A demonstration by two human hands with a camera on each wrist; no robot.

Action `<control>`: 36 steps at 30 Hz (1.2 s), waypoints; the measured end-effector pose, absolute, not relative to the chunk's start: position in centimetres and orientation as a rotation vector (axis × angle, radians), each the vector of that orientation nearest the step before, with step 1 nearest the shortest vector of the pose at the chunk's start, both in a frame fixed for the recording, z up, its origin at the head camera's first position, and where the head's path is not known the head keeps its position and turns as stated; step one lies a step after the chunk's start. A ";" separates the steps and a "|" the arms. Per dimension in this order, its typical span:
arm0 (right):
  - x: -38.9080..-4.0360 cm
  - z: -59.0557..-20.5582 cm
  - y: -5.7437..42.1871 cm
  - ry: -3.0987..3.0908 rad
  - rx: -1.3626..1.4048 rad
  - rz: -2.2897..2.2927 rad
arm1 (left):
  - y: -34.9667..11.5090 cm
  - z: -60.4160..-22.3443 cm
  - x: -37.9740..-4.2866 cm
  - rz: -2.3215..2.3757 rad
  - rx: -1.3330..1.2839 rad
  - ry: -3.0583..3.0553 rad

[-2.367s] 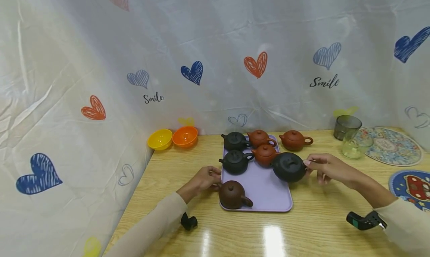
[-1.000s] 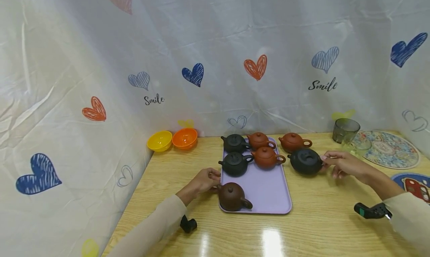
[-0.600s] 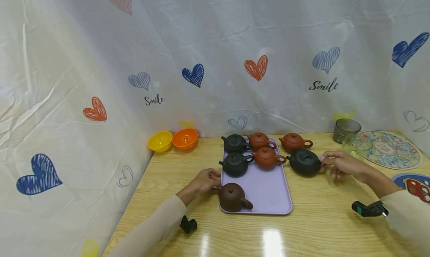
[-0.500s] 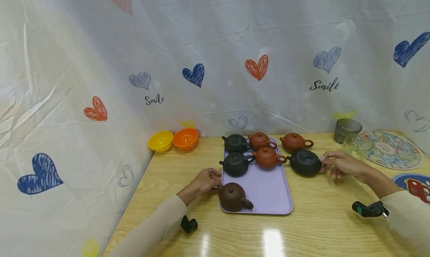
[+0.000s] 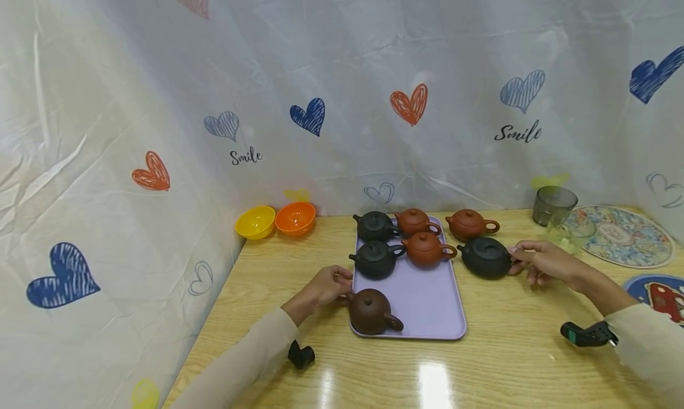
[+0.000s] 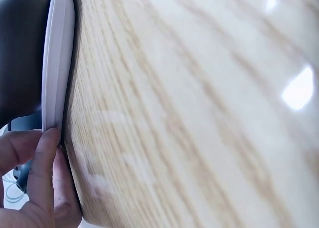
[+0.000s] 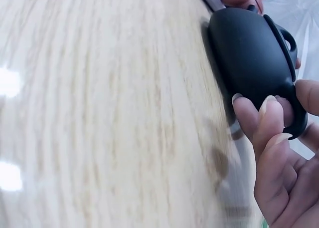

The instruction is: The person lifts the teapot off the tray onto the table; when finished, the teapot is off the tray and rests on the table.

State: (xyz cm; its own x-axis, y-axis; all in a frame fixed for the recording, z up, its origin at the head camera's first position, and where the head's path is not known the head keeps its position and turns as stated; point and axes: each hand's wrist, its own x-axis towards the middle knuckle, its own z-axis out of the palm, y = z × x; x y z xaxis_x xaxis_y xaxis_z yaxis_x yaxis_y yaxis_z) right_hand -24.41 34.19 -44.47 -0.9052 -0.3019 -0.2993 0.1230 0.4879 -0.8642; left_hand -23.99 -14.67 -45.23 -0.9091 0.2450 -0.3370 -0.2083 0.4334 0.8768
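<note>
My right hand (image 5: 545, 263) holds a black teapot (image 5: 485, 257) by its handle, to the right of the tray and low over the table. In the right wrist view, fingers curl through the handle of that black teapot (image 7: 251, 53). At the left rim of the lilac tray (image 5: 427, 314) is my left hand (image 5: 323, 290); in the left wrist view its thumb and finger pinch the tray's rim (image 6: 57, 63). Beside this hand a dark brown teapot (image 5: 369, 311) sits in the tray's front left corner. Black teapots (image 5: 374, 259) and reddish-brown teapots (image 5: 424, 250) fill the tray's back half.
Another reddish-brown teapot (image 5: 467, 224) stands on the table just behind the held one. At the back left are a yellow bowl (image 5: 255, 222) and an orange bowl (image 5: 295, 219). A dark glass (image 5: 553, 204), a pale green glass (image 5: 569, 234) and round mats (image 5: 622, 234) lie right.
My right hand has carried the black teapot from over the tray to the table's right side, then stayed nearly still. The left hand has kept its place at the tray's rim.
</note>
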 end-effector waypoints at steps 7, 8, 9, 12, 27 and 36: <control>-24.1 -44.5 34.2 2.369 -0.107 -1.369 | -14.7 -45.4 -24.3 1.470 0.047 2.293; -24.0 -44.5 34.2 2.375 -0.103 -1.366 | -14.7 -45.4 -24.3 1.470 0.043 2.293; -24.0 -44.5 34.3 2.379 -0.102 -1.363 | -14.7 -45.4 -24.3 1.467 0.044 2.294; -23.7 -44.4 34.4 2.388 -0.091 -1.348 | -14.6 -45.4 -24.3 1.466 0.050 2.291; -21.5 -41.8 35.6 2.511 -0.087 -1.262 | -14.3 -45.3 -24.0 1.479 0.040 2.299; -20.0 -40.7 33.4 2.616 -0.182 -1.265 | -14.4 -45.4 -23.9 1.478 0.029 2.300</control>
State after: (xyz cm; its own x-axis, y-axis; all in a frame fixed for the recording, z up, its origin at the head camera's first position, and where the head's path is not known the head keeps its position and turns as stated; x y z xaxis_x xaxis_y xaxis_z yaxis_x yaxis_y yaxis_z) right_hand -20.01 33.44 -40.66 -0.9660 -0.2097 -0.1514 -0.0116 0.6200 -0.7845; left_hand -23.93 -14.41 -45.38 -0.9178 0.2318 -0.3224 -0.1970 0.4391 0.8766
